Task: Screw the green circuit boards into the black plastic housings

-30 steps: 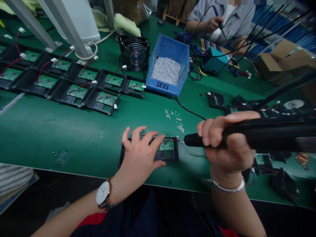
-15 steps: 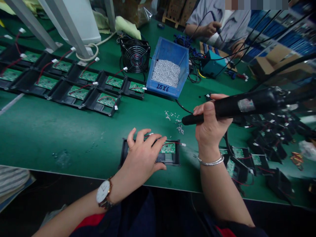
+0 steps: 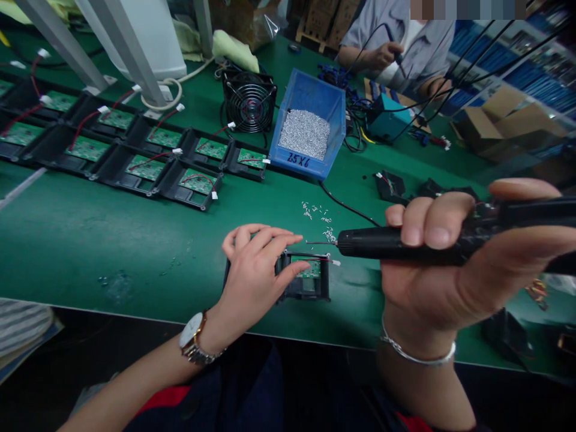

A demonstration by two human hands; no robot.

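A black plastic housing (image 3: 306,282) with a green circuit board and a red wire lies on the green mat near the front edge. My left hand (image 3: 254,270) rests on its left part, fingers spread, pressing it down. My right hand (image 3: 450,264) grips a black electric screwdriver (image 3: 405,243) held almost level. Its thin bit points left, just above the housing's top edge. A few loose small screws (image 3: 321,219) lie scattered just beyond the housing.
A blue bin of screws (image 3: 335,114) stands behind, beside a small black fan (image 3: 249,99). Rows of housings with boards (image 3: 135,156) fill the left. More housings (image 3: 396,183) lie at the right. Another person's hand (image 3: 380,54) works with a tool at the far side.
My right hand brought the screwdriver down from over the loose screws, back toward the housing's top edge. My left hand shifted slightly on the housing, which now sits turned a little.
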